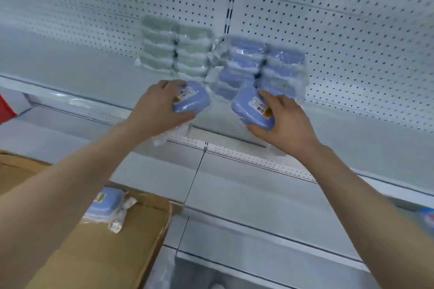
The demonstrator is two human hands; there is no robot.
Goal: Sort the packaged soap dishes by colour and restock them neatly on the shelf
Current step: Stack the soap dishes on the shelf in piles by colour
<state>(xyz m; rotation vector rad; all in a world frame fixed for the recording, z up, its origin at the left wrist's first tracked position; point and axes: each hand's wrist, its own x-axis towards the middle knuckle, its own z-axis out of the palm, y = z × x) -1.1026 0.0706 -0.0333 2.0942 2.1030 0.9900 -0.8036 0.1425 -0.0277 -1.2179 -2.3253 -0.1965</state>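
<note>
At the far left edge a red thing [5, 108] shows, too cut off to tell what it is. Below it a cardboard box [98, 248] carries one wrapped blue dish, the spare dish [105, 204], lying on its flap with a small label that has a yellow patch.

The left hand [152, 108] holds the left dish [191, 98], blue and in clear wrap, in front of the shelf [352, 129]. Its fingers [171, 84] curl over the top edge and the thumb presses the near side, so they are clamped on the dish. A white sticker with an orange patch sits on the dish; its writing is too blurred to read.

Behind, against the pegboard [328, 19], the green stack [176, 47] stands on the shelf in two columns. Just beside it on the right stands the blue stack [260, 68], also in two columns.

The right hand [286, 119] grips the right dish [249, 108], blue too, near the foot of the blue stack. Its fingers [270, 98] lie over the top and the thumb hooks under the near edge. The sticker here is white and orange with dark print that cannot be read.

At the lower right edge a blue packet [427, 216] lies on a lower shelf.
</note>
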